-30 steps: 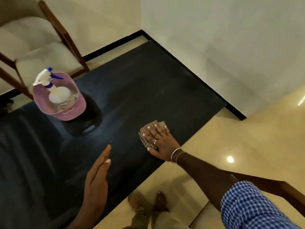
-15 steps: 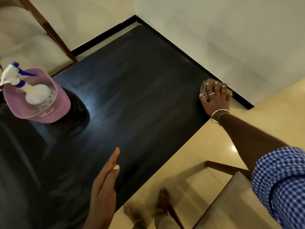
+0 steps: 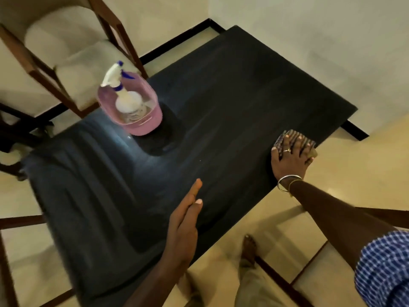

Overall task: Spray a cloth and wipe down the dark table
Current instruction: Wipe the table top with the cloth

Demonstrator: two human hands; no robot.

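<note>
The dark table [image 3: 221, 103] fills the middle of the view. My right hand [image 3: 290, 160] presses a folded checked cloth [image 3: 285, 137] flat onto the table at its near right edge, fingers spread over the cloth. My left hand [image 3: 184, 227] hovers over the table's near side with straight fingers, edge-on, holding nothing. A white spray bottle [image 3: 124, 94] with a blue nozzle stands in a pink tub [image 3: 146, 125] at the table's left part.
A wooden chair [image 3: 66, 54] with a cream cushion stands behind the tub. Another wooden chair frame [image 3: 387, 218] is at the lower right. White walls [image 3: 309, 41] close the far corner. My feet [image 3: 250, 247] stand on the glossy tile floor.
My right hand slid the cloth from the table's middle out to the right edge, then a little back along that edge. The camera view swung. My left hand stayed hovering.
</note>
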